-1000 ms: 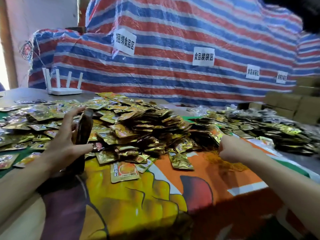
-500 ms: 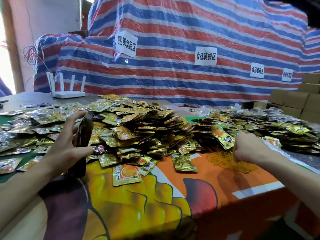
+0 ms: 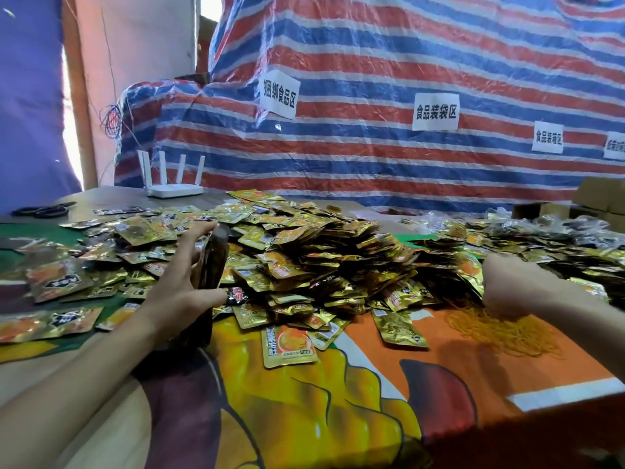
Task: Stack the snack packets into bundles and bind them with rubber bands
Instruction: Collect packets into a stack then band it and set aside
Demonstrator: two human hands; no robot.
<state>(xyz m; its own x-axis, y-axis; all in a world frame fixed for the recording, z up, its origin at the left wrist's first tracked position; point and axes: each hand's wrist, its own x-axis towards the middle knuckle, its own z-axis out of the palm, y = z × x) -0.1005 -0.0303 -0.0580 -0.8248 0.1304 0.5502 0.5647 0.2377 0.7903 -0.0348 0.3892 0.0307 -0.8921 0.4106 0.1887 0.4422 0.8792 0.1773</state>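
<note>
Upright stack of gold foil snack packets (image 3: 212, 262), likely light, slick, splay-prone, clamped across flat faces at nine o'clock by left hand (image 3: 176, 289) fingers (image 3: 198, 235); right hand (image 3: 507, 286) curled over yellow rubber bands (image 3: 514, 333) at three o'clock, hold unclear.

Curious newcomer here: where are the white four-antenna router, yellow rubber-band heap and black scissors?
White four-antenna router (image 3: 176, 191): head view, flat base.
Yellow rubber-band heap (image 3: 507, 336): head view, middle.
Black scissors (image 3: 50, 209): head view, middle.
</note>
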